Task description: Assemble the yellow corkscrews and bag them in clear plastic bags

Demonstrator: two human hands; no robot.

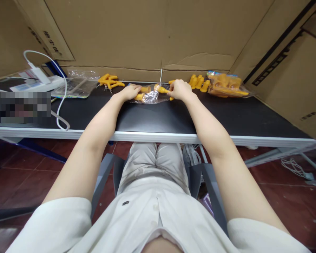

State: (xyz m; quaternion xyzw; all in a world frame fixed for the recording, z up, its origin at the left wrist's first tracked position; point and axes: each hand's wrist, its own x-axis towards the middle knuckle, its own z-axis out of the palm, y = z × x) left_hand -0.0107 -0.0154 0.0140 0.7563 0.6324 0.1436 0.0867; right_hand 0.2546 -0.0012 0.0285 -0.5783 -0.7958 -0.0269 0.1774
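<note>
Handling a clear bag [152, 98] amid black-lettered cardboard [296, 65].

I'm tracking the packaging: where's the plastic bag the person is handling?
In the head view, the plastic bag is at upper centre on the black tabletop, between the left hand and right hand.

Left fingers [137, 90] on clear bag [150, 98] of yellow parts [163, 90], right fingers [171, 91] at its right end, black worktop [154, 121]
</note>
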